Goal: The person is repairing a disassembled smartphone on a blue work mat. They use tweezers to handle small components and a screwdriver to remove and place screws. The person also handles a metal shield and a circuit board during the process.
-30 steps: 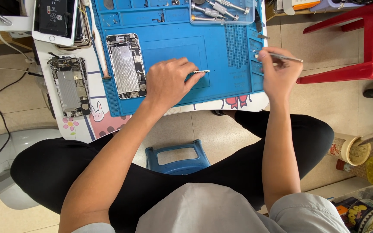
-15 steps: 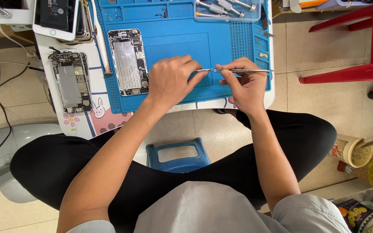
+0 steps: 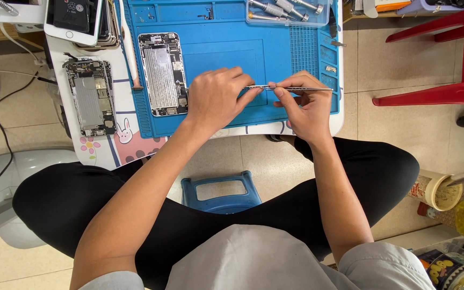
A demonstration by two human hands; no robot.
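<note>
Now both hands meet over the blue work mat (image 3: 216, 53), where a second ago my right hand (image 3: 307, 110) was out at the mat's right edge with the tweezers (image 3: 296, 88); it has carried them in to the left hand (image 3: 216, 99), which has kept its place. I judge the tool is now brought to bear on the small part under my left fingers. Right fingers (image 3: 280, 92) are pinched shut on the tweezers, holding them level, tips pointing left. Left hand lies flat, fingers curled and pressing down, its fingertips touching the tweezer tips; whatever sits beneath them is hidden. An opened phone (image 3: 162, 72) lies just left of that hand on the mat, another opened phone (image 3: 89, 96) beyond on the white table (image 3: 103, 147).
</note>
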